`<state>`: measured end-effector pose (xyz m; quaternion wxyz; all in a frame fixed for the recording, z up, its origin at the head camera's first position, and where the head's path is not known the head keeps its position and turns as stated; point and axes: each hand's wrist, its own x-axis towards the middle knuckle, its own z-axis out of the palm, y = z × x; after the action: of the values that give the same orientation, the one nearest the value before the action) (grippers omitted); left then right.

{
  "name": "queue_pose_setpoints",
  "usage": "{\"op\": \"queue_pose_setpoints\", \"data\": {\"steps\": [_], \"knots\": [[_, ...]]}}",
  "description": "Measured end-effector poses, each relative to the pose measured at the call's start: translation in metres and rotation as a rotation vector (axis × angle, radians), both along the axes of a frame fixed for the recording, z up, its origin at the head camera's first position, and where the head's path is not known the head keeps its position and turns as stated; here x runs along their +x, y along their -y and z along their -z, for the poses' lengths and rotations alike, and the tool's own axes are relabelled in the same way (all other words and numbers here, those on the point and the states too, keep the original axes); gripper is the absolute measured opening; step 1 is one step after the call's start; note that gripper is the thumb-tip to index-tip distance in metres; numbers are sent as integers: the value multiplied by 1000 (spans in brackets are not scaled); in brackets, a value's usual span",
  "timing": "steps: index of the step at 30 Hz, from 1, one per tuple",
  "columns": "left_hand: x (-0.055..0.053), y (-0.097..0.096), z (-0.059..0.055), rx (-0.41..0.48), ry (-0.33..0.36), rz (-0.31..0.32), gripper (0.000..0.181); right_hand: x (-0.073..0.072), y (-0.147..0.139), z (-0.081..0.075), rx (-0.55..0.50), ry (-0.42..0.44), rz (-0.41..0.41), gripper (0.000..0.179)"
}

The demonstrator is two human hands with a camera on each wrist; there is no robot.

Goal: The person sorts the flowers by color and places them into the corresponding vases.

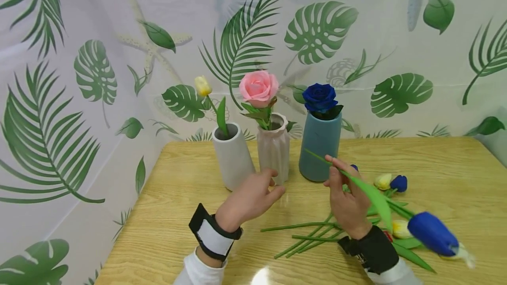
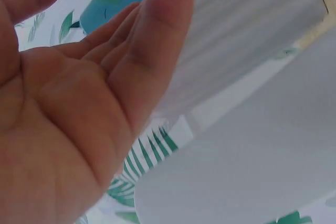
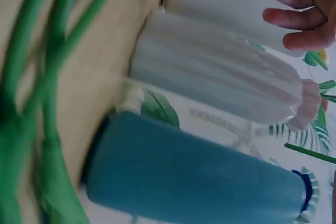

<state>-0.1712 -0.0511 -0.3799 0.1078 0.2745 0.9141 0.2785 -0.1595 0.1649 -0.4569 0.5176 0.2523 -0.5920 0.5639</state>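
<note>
My right hand (image 1: 350, 206) pinches the green stem of a blue tulip (image 1: 431, 233); its bloom hangs toward the lower right and the bare stem end points up-left, in front of the teal vase (image 1: 318, 151). Fingers loosely bent, my left hand (image 1: 253, 197) holds nothing and hovers before the white vase (image 1: 233, 159) and the ribbed pinkish vase (image 1: 273, 153). In the left wrist view, the left palm (image 2: 79, 114) shows beside the ribbed vase (image 2: 247, 35). A pale yellow tulip (image 1: 203, 86) stands in the white vase, a pink rose (image 1: 259, 88) in the ribbed one, a blue rose (image 1: 320, 97) in the teal one.
Several loose tulips lie crossed on the wooden table (image 1: 174, 214) around the right wrist, among them a yellow tulip (image 1: 383, 181) and another blue tulip (image 1: 399, 183). Behind the table hangs a leaf-printed cloth (image 1: 253, 34).
</note>
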Motion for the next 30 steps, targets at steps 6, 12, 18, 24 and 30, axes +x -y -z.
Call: {"op": "queue_pose_setpoints", "data": {"steps": [6,12,18,24,30], "knots": [[2,-14,6,15,66,55,52,16,15,-72,93,-233,199,22],[8,-25,18,54,64,60,59,1,-6,-79,167,-85,297,29],[7,-47,34,165,96,-11,77,-35,-35,-71,316,59,364,41],[-9,-83,45,392,194,-123,98,-42,-39,-92,390,134,474,40],[-39,-114,47,484,51,-251,110,-54,-36,-102,453,249,389,24]]}}
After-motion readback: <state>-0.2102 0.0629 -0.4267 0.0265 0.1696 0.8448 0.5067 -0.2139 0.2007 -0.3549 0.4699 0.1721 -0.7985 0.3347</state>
